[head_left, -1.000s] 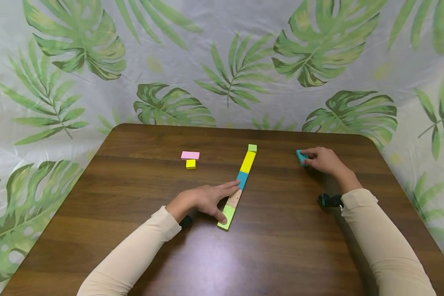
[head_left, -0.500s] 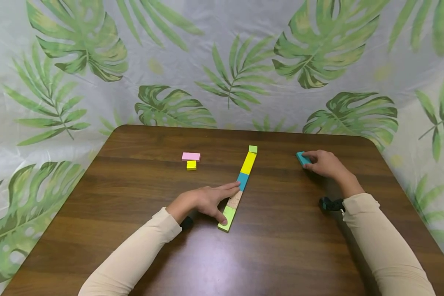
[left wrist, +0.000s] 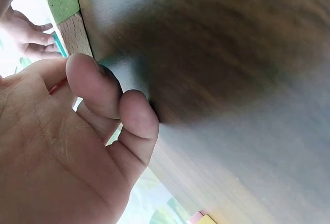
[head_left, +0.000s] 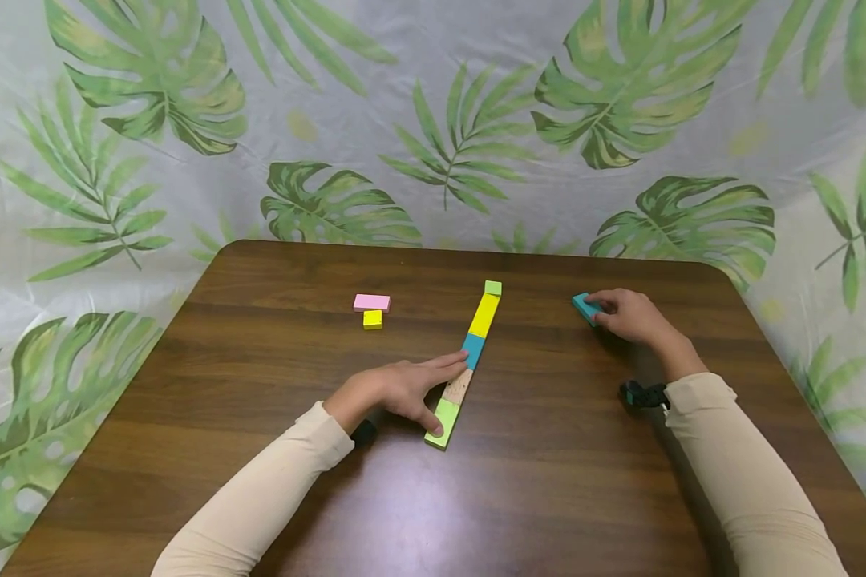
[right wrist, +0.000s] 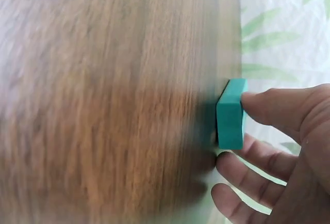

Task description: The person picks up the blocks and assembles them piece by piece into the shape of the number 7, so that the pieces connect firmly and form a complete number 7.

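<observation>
Pinching the teal block (right wrist: 231,123) on the worktop (head_left: 274,328), right of the block row (head_left: 474,351), the fingers of the right hand (head_left: 631,313) should grip evenly, while the left hand (head_left: 406,388), fingers spread along that row, should press gently without skewing it.

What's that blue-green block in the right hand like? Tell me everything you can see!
The blue-green block is a small, plain rectangular bar with flat sides and smooth colour, perhaps painted wood. The right hand holds it by thumb and fingers near the table's far side, right of the block row and apart from it. Whether it touches the table is unclear.
</observation>
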A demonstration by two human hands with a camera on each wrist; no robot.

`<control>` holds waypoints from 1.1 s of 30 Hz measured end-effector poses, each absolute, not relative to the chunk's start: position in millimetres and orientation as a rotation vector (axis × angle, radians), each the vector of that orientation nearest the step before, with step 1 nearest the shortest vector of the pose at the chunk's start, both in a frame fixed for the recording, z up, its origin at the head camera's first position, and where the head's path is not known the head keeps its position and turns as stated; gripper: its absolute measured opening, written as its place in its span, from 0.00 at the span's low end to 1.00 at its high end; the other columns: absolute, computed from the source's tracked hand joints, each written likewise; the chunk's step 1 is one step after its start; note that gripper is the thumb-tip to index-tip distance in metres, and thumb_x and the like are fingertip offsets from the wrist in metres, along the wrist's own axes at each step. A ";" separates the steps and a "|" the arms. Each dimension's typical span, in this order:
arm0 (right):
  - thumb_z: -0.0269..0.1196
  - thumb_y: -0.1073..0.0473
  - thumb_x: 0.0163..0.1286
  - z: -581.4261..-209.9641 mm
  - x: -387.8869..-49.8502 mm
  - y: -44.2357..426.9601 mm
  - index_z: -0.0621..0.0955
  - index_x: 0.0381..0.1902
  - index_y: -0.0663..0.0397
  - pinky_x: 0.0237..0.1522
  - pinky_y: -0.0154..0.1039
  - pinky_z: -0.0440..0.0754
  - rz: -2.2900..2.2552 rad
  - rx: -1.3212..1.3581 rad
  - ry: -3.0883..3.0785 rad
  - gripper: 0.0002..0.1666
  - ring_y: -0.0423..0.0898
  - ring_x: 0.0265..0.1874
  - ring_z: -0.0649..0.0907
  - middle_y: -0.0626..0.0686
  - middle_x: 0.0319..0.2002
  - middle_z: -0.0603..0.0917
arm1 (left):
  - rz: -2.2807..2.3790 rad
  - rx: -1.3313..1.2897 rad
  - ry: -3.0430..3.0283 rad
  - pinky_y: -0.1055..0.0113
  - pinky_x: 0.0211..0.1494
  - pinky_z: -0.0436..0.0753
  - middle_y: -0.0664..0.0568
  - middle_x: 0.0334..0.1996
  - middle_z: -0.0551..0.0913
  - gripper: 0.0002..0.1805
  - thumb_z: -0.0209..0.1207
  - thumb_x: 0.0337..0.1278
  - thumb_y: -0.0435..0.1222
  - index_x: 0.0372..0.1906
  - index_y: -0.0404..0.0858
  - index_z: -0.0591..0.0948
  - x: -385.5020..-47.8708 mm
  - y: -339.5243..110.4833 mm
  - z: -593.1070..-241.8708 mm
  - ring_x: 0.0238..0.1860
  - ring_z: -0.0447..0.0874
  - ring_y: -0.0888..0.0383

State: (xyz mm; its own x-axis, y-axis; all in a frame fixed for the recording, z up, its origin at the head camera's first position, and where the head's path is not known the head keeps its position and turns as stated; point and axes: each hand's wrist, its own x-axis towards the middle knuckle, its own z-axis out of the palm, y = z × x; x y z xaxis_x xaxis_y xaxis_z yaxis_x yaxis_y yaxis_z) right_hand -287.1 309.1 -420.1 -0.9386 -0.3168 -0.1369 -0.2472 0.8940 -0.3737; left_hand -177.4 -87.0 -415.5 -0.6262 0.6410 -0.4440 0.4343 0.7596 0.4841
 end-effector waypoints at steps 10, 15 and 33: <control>0.55 0.60 0.74 -423.9 -295.5 297.2 0.74 0.68 0.56 0.56 0.66 0.74 -0.582 -0.411 2.837 0.26 0.69 0.58 0.75 0.73 0.63 0.74 | 0.468 0.791 2.330 0.41 0.78 0.52 0.72 0.80 0.34 0.57 0.71 0.52 0.49 0.80 0.57 0.46 -177.1 -87.7 -416.9 0.81 0.47 0.52; 0.55 0.60 0.75 -425.3 -308.3 289.0 0.73 0.69 0.55 0.59 0.66 0.72 -0.624 -0.393 2.844 0.26 0.70 0.61 0.73 0.72 0.66 0.71 | 0.470 0.781 2.336 0.41 0.79 0.52 0.73 0.80 0.34 0.57 0.71 0.52 0.49 0.80 0.58 0.45 -177.1 -88.3 -416.0 0.81 0.47 0.51; 0.55 0.61 0.75 -427.4 -340.4 251.0 0.75 0.67 0.53 0.64 0.65 0.70 -0.709 -0.330 2.840 0.24 0.69 0.66 0.69 0.68 0.69 0.71 | 0.456 0.804 2.328 0.39 0.79 0.49 0.71 0.80 0.33 0.57 0.70 0.53 0.49 0.80 0.57 0.45 -178.5 -86.9 -416.4 0.81 0.45 0.54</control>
